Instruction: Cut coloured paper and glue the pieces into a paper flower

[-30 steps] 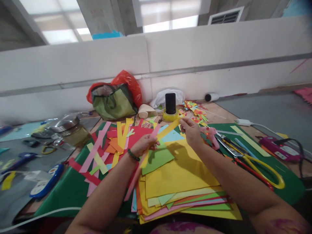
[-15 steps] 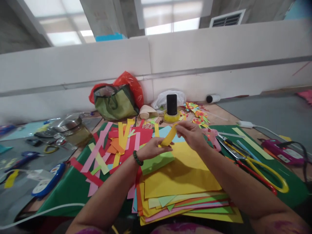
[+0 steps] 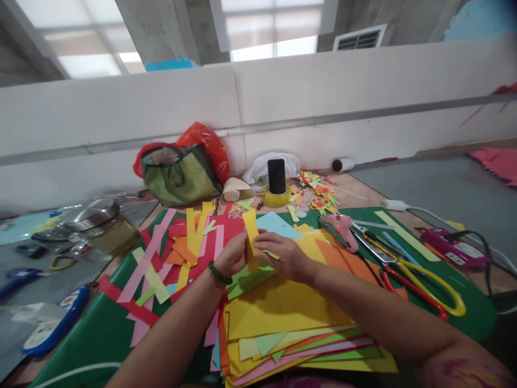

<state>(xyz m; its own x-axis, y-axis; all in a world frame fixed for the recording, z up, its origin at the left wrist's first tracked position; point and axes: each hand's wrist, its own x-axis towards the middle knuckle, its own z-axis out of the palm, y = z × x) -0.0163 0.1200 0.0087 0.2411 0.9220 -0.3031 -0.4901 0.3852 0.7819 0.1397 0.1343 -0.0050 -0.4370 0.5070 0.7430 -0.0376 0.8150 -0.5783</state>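
Left hand: (image 3: 234, 256) fingers closed, pinching the yellow strip; dark green bead bracelet (image 3: 220, 274) at the wrist.
Right hand: (image 3: 286, 256) fingers reach across to the same strip, fingertips against its right side; whether they pinch it or only press on it cannot be told.
Yellow strip: (image 3: 250, 231) held roughly upright between the two hands, above the paper stack; upper end free, lower part hidden in places by the fingers.
Paper stack: (image 3: 291, 312) coloured sheets with uneven edges, a broad yellow one near the top; directly below the hands.
Green sheet: (image 3: 244, 284) lies on the stack, beneath the hands.
Light blue sheet: (image 3: 278, 223) just beyond the hands, partly covered.
Loose cuttings: pink strip (image 3: 147, 256), red strip (image 3: 127, 302) and orange pieces (image 3: 183, 250), overlapping, left of the stack.
Green mat: (image 3: 89, 334) extends under the stack and the cuttings.
Tools, right: pink glue gun (image 3: 343, 230) near the stack; scissors (image 3: 376, 251) with a yellow handle; a red handle (image 3: 424, 297) beside it, same tool or another not established.
Far side: phone (image 3: 276, 176) standing upright at a yellow tape roll (image 3: 277, 198); paper flowers (image 3: 319, 188) to its right; green bag (image 3: 180, 175) to its left.
Far left: lidded glass jar (image 3: 111, 234), tilted in view.
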